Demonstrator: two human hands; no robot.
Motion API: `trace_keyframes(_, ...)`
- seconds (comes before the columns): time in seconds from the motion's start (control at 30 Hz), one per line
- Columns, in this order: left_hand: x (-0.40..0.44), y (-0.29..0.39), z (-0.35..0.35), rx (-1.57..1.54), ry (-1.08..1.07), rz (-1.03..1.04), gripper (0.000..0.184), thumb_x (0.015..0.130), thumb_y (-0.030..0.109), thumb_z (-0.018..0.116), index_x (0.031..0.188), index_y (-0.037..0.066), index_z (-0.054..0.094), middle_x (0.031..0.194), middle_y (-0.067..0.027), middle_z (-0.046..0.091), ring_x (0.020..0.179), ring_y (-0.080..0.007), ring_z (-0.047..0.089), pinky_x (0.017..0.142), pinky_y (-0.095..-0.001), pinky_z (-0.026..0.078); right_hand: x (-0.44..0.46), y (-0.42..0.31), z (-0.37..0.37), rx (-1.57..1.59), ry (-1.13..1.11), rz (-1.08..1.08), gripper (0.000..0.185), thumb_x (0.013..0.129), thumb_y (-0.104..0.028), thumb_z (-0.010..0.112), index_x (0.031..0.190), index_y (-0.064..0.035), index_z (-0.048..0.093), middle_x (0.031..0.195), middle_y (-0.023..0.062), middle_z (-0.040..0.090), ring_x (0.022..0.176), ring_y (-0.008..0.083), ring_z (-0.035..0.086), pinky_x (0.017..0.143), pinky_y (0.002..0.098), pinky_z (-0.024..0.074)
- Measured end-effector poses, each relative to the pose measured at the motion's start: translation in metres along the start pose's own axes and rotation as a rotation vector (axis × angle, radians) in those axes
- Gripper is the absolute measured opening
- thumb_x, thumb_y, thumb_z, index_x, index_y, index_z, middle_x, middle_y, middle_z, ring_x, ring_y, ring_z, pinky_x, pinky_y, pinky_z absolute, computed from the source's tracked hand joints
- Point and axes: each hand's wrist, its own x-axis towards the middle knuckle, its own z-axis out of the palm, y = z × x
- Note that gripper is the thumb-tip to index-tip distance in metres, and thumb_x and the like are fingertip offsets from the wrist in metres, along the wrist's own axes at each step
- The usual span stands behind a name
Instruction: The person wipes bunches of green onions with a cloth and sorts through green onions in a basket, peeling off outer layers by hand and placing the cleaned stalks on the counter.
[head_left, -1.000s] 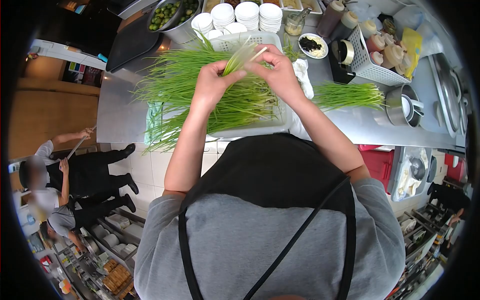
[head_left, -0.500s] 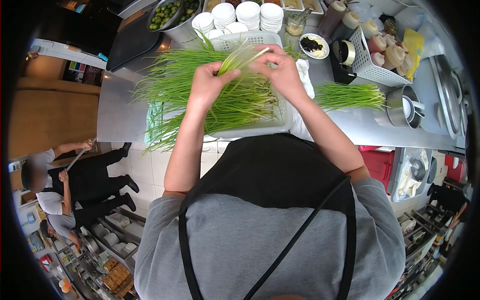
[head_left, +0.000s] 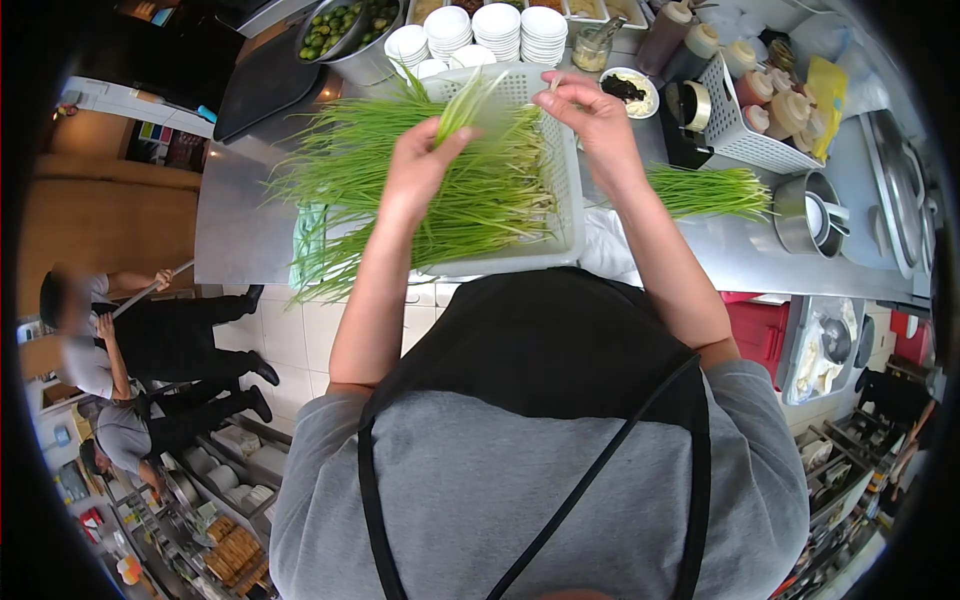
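Observation:
A thick pile of long green onions (head_left: 350,170) lies in a pale perforated basket (head_left: 572,215), with the green tops spilling over its left side. My left hand (head_left: 420,168) is closed around a small bunch of green onions (head_left: 466,105), held above the pile with the pale ends pointing up and right. Over the basket's right edge is my right hand (head_left: 600,125), apart from the bunch. Its thumb and fingers are pinched together, with a tiny pale bit at the tips that is too small to name. To the right, another bundle of green onions (head_left: 712,192) rests on the steel counter (head_left: 240,235).
Stacked white dishes (head_left: 497,35) stand behind the basket, near a bowl of dark and pale food (head_left: 640,98). A white crate (head_left: 745,130) of squeeze bottles and a steel pot (head_left: 800,225) are at right. Two people stand at left, one holding a pole (head_left: 155,290).
My right hand has moved right, away from the bunch, and now pinches over the basket's right edge. My left hand still holds the bunch. The person at left has shifted the pole.

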Motion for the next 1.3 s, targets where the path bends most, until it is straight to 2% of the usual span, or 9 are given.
trace_keyframes(0.17,0.000,0.004,0.018,0.004,-0.203,-0.168,0.016,0.084,0.020,0.053,0.084,0.005,0.057,0.061,0.0010,0.054,0.051,-0.0042,0.039,0.049,-0.0204,0.033,0.008,0.011,0.004,-0.048,0.001,-0.075,0.012,0.072,-0.015,0.067,0.070,-0.0035,0.062,0.105,0.0043,0.052,0.100,0.0159,0.046,0.085,0.0300,0.0351)
trace_keyframes(0.33,0.006,0.002,0.002,0.208,-0.133,-0.073,0.013,0.083,0.018,0.054,0.079,0.005,0.057,0.054,0.0034,0.045,0.044,-0.0020,0.032,0.041,-0.0185,0.023,0.032,0.011,-0.028,-0.983,0.088,-0.481,0.015,0.067,-0.016,0.068,0.071,-0.0030,0.062,0.099,0.0063,0.055,0.094,0.0249,0.049,0.081,0.0350,0.0385)
trace_keyframes(0.37,0.006,0.002,-0.004,0.227,-0.107,-0.097,0.014,0.083,0.018,0.053,0.079,0.005,0.057,0.054,0.0034,0.045,0.044,-0.0020,0.031,0.040,-0.0185,0.022,0.037,0.010,-0.036,-0.982,0.089,-0.486,0.015,0.067,-0.016,0.068,0.071,-0.0030,0.062,0.099,0.0063,0.055,0.094,0.0249,0.049,0.081,0.0350,0.0385)
trace_keyframes(0.43,0.001,0.004,-0.012,0.246,-0.083,-0.122,0.014,0.083,0.018,0.053,0.079,0.005,0.057,0.054,0.0034,0.045,0.043,-0.0019,0.031,0.040,-0.0186,0.021,0.043,0.008,-0.050,-1.485,-0.060,0.009,0.013,0.066,-0.016,0.066,0.070,-0.0044,0.062,0.095,0.0062,0.055,0.092,0.0267,0.049,0.079,0.0391,0.0394)
trace_keyframes(0.53,-0.007,0.017,-0.020,0.191,-0.034,-0.108,0.015,0.084,0.019,0.053,0.080,0.005,0.057,0.054,0.0032,0.045,0.043,-0.0022,0.031,0.040,-0.0188,0.022,0.041,0.049,-0.059,-1.649,0.009,-0.165,0.011,0.066,-0.016,0.063,0.070,-0.0059,0.062,0.092,0.0059,0.055,0.092,0.0263,0.049,0.076,0.0423,0.0394)
trace_keyframes(0.73,-0.010,0.025,-0.009,0.092,-0.065,-0.083,0.014,0.083,0.019,0.054,0.081,0.005,0.057,0.055,0.0040,0.046,0.046,-0.0019,0.035,0.043,-0.0177,0.025,-0.024,0.063,0.018,-1.425,-0.648,-0.235,0.010,0.061,-0.013,0.062,0.071,-0.0102,0.063,0.085,0.0047,0.054,0.085,0.0243,0.049,0.074,0.0389,0.0376)
trace_keyframes(1.03,-0.003,-0.013,0.007,0.343,0.006,0.081,0.018,0.079,0.018,0.056,0.082,0.000,0.058,0.058,-0.0036,0.053,0.053,-0.0093,0.046,0.050,-0.0258,0.037,-0.009,0.025,0.013,-0.926,-0.691,0.049,0.012,0.071,-0.012,0.060,0.080,-0.0052,0.059,0.072,0.0035,0.059,0.072,0.0149,0.057,0.063,0.0292,0.0427)
trace_keyframes(1.2,-0.005,-0.018,0.013,0.245,-0.077,-0.031,0.021,0.079,0.020,0.056,0.087,0.001,0.058,0.056,-0.0082,0.051,0.049,-0.0139,0.041,0.050,-0.0285,0.036,0.003,0.023,0.005,-0.443,-0.459,0.060,0.014,0.074,-0.016,0.055,0.081,-0.0049,0.061,0.072,0.0130,0.061,0.067,0.0231,0.059,0.061,0.0310,0.0449)
trace_keyframes(1.3,-0.011,0.012,-0.006,0.575,-0.019,-0.003,0.021,0.080,0.021,0.055,0.085,0.000,0.058,0.055,-0.0050,0.050,0.051,-0.0114,0.041,0.050,-0.0273,0.036,0.005,0.045,-0.002,-0.355,-0.358,0.074,0.013,0.075,-0.015,0.055,0.082,-0.0055,0.061,0.075,0.0131,0.061,0.068,0.0237,0.059,0.062,0.0296,0.0449)
